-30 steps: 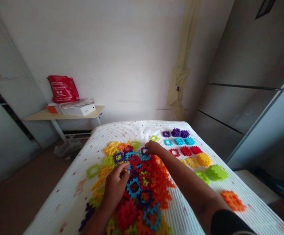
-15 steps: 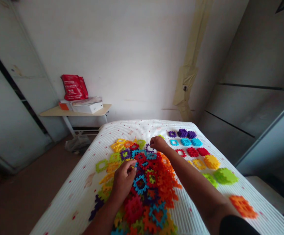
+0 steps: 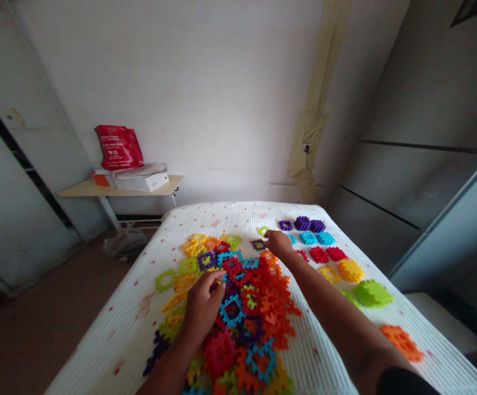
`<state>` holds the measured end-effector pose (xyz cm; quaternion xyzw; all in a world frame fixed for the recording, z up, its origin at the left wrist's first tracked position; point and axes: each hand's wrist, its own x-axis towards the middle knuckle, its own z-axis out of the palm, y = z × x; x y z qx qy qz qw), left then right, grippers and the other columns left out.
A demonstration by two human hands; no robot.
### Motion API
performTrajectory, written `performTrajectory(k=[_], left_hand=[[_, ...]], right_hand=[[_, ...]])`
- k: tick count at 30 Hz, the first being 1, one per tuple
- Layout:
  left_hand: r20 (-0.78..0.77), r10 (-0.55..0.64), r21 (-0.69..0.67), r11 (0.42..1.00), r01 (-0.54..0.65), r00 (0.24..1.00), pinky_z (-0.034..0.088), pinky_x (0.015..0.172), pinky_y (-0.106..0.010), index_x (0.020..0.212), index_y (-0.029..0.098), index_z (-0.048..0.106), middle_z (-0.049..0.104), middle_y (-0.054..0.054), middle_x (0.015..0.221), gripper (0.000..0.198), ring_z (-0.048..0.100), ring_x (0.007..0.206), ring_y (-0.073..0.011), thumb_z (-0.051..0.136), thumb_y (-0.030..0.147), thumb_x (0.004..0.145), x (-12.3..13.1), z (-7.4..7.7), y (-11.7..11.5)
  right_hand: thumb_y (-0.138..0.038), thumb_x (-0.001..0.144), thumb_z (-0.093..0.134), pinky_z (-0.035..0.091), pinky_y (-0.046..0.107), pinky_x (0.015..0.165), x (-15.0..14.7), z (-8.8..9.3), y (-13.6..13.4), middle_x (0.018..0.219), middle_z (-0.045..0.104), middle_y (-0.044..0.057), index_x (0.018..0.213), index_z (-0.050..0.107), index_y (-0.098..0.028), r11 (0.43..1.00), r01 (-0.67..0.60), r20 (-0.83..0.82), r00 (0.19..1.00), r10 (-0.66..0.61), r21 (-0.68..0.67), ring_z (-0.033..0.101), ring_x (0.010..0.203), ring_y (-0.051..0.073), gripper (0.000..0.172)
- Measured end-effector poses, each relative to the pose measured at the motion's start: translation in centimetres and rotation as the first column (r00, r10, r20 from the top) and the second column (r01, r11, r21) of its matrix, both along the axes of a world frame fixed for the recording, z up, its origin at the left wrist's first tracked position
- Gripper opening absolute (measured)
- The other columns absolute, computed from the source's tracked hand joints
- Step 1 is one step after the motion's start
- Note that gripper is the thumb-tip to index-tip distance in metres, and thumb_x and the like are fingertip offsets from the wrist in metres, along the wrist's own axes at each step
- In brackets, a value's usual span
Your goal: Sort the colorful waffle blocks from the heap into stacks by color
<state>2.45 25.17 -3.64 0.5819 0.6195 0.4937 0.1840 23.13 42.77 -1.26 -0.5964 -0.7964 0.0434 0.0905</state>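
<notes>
A purple notched frame-shaped building piece (image 3: pixel 258 244) is pinched at the fingertips of my right hand (image 3: pixel 278 242), over the bed beyond the pile. Some yellow-green shows in its opening. A lime green frame piece (image 3: pixel 262 231) is just behind it, partly hidden by that hand. My left hand (image 3: pixel 205 296) rests over the left middle of the pile of mixed interlocking pieces (image 3: pixel 259 299), its fingers loosely bent and thumb apart. Bits of blue show by its fingertips, and I see nothing held there. A blue frame piece (image 3: pixel 232 311) is right of it.
Pieces sorted by colour stand along the right: purple (image 3: pixel 302 223), blue (image 3: pixel 308 238), red (image 3: pixel 319 254), yellow (image 3: pixel 350 270), lime (image 3: pixel 372 293) and orange (image 3: pixel 403 343). At the back left, a small table (image 3: pixel 78 190) bears a red bag (image 3: pixel 119 147) and boxes. A cabinet (image 3: pixel 419 181) flanks the bed.
My right hand has moved a little to the right, away from the pile, with the purple piece. My left hand has barely moved. The whole view has shifted slightly.
</notes>
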Motion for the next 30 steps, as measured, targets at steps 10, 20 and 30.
performTrajectory(k=[10,20,30], left_hand=[[-0.078,-0.011,-0.025,1.0,0.01,0.997,0.05,0.077,-0.03,0.094,0.019,0.065,0.069,-0.006,0.092,0.026,0.065,0.082,-0.0189,0.05,0.031,0.077,-0.2,-0.2,0.1],[-0.105,-0.005,-0.008,1.0,0.004,0.994,0.051,0.076,-0.031,0.093,0.02,0.065,0.07,-0.004,0.091,0.027,0.065,0.081,-0.0187,0.05,0.034,0.076,-0.6,-0.7,0.3],[-0.126,-0.017,-0.023,1.0,0.014,0.992,0.051,0.078,-0.031,0.095,0.021,0.065,0.069,-0.004,0.092,0.028,0.065,0.083,-0.0189,0.05,0.036,0.077,-0.7,-0.8,0.2]], right_hand=[[-0.019,0.067,0.067,0.044,0.029,0.088,-1.1,-0.1,1.0,0.118,0.061,0.007,0.119,0.059,-0.022,0.955,-0.287,0.123,0.948,0.294,-0.073,0.054,0.11,0.023,0.054],[-0.022,0.063,0.07,0.046,0.028,0.085,-1.3,-0.3,2.2,0.117,0.063,0.007,0.124,0.055,-0.022,0.953,-0.28,0.104,0.951,0.291,-0.114,0.059,0.104,0.023,0.063],[-0.013,0.062,0.066,0.046,0.027,0.086,-0.5,-0.9,2.6,0.117,0.063,0.002,0.124,0.055,-0.025,0.938,-0.334,0.001,0.942,0.336,-0.097,0.059,0.104,0.02,0.064]])
